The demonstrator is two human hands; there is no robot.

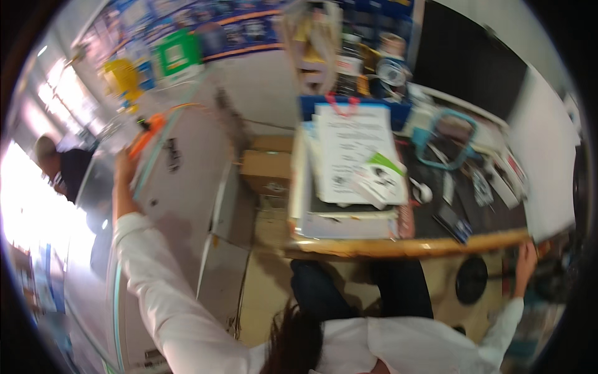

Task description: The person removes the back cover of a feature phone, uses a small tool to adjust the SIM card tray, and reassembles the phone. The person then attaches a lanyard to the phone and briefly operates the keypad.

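Note:
My left arm reaches out over the glass-edged counter on the left. My left hand point(126, 163) is closed on the lower end of a long orange tool point(147, 138), which has a black part near its tip and an orange cord trailing to the right. Motion blurs the tool, so its exact kind does not show. Out at the far right, my right hand point(527, 258) is at the front corner of the desk point(411, 247), just below a white panel point(548, 162). Its fingers are small and blurred, and their grip is unclear.
A clipboard of papers point(355, 149) lies on the desk, with a blue basket point(445, 140) and a dark phone-like object point(451, 223) to its right. A black monitor point(464, 59) stands behind. Cardboard boxes point(268, 165) sit between counter and desk. Another person point(65, 163) is at far left.

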